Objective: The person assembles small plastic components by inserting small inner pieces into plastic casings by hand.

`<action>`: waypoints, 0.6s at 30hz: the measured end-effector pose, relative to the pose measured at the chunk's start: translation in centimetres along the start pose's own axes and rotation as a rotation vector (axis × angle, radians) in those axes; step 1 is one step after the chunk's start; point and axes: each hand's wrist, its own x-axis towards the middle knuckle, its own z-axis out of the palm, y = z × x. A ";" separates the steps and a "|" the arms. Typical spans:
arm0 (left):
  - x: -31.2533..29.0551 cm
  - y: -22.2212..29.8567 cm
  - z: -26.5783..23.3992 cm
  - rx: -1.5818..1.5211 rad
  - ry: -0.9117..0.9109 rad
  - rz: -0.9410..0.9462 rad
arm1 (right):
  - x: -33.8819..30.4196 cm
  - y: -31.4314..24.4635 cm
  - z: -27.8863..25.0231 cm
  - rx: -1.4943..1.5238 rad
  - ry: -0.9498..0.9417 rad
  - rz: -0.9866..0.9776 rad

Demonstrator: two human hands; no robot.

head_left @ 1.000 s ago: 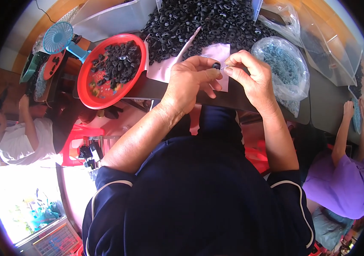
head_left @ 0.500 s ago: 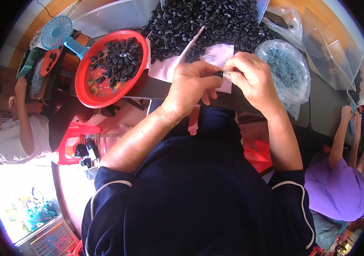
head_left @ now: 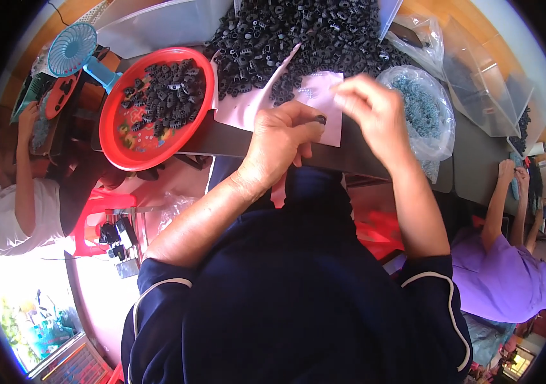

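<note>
Black part, one piece mostly hidden by fingers, sits pinched in the left hand at upper centre, above a dark table; whether the blurred right hand grips anything, I cannot tell. One big red basin, upper left, and one clear bag, upper right, flank an uncountable black heap; co-workers show at both side edges.

Down we look from the wearer's head (wide fisheye, edges bending), close over the shirt, toward the table.
</note>
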 end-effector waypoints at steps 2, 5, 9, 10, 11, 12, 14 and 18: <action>0.1 -0.2 0.2 0.031 -0.024 0.013 | 2.9 2.8 -0.8 -0.337 0.088 -0.071; 0.2 -0.2 -0.1 0.080 -0.055 -0.004 | 5.3 5.0 -0.2 -0.629 0.034 -0.046; -0.2 -0.3 -0.4 0.035 -0.062 0.005 | 5.7 5.9 0.6 -0.805 -0.069 0.088; -0.3 -0.5 -0.5 0.025 -0.078 0.012 | 5.7 5.8 0.7 -0.790 -0.054 0.106; -0.4 -0.6 -0.6 0.014 -0.094 0.019 | 5.6 5.7 0.7 -0.774 -0.039 0.124; -0.5 -0.5 -0.7 0.012 -0.094 0.018 | 5.5 5.7 0.6 -0.775 -0.041 0.124; -0.6 -0.3 -0.7 0.032 -0.115 0.017 | 5.5 5.7 0.6 -0.770 -0.042 0.118; -0.6 -0.5 -0.8 0.037 -0.118 0.033 | 5.2 6.2 0.8 -0.778 -0.011 0.048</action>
